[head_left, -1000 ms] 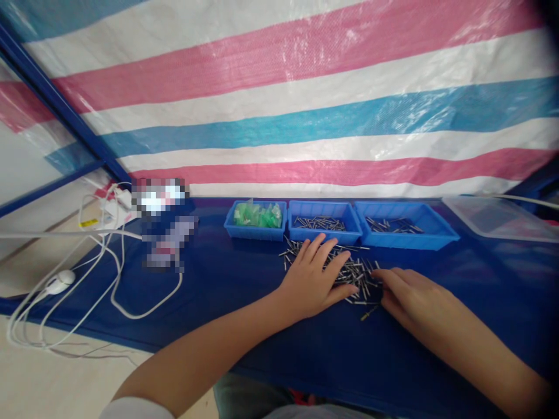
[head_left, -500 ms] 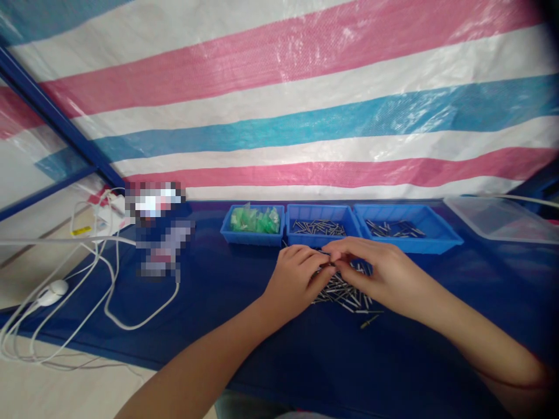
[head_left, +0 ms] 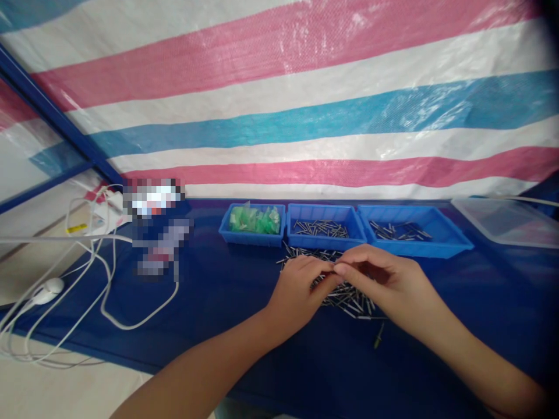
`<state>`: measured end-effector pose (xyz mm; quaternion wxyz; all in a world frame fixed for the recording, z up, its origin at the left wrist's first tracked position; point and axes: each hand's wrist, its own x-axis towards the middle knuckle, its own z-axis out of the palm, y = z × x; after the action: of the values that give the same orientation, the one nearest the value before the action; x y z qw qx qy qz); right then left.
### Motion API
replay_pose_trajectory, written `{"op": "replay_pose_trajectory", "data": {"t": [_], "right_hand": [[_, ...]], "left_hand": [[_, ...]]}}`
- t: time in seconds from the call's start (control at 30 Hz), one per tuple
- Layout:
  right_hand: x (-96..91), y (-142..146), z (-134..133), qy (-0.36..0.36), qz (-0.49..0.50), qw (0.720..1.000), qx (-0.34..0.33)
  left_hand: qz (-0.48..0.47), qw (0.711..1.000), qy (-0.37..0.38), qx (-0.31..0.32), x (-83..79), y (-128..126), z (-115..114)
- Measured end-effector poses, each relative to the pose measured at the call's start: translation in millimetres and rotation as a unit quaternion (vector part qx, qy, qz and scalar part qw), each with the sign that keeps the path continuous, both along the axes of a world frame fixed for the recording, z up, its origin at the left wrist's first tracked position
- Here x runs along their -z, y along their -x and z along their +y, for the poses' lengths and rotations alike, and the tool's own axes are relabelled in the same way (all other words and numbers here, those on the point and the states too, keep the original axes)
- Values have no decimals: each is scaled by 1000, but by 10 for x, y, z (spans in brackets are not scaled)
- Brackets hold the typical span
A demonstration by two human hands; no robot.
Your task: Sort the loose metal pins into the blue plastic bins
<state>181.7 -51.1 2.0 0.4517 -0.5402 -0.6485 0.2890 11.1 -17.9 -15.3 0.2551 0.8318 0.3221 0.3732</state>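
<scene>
My left hand (head_left: pixel 301 285) and my right hand (head_left: pixel 388 276) meet fingertip to fingertip over a loose pile of thin metal blind rivets (head_left: pixel 349 299). Thumb and fingers of each are pinched closed; whatever they hold between them is too small and covered to make out. Part of the pile shows behind the knuckles and below the fingers. A single greenish-brass rivet-like piece (head_left: pixel 378 337) lies apart on the blue tabletop (head_left: pixel 314 366), just in front of the pile.
Behind the pile stand three blue bins: one with green plastic packets (head_left: pixel 255 220), a middle bin (head_left: pixel 325 238) and a right bin (head_left: pixel 449 247) both with rivets. A clear plastic lid (head_left: pixel 493 224) lies far right. White cables (head_left: pixel 109 308) and blurred items (head_left: pixel 166 247) occupy the left.
Both hands have shifted slightly right and down, still pinched together. More of the pile shows behind them. The single greenish piece has moved a little and now points more steeply.
</scene>
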Motion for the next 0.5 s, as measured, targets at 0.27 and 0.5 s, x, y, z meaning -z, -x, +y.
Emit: {"op": "replay_pose_trajectory", "data": {"t": [0.27,0.5], "right_hand": [[6,4,-12,-26,-9,1000,-7],[-25,-31,19,-14,46,999,-26]], "left_hand": [[-32,999,19,-2,-11,-16,-16],[-74,994,78,-22,-37,-4,-20]]}}
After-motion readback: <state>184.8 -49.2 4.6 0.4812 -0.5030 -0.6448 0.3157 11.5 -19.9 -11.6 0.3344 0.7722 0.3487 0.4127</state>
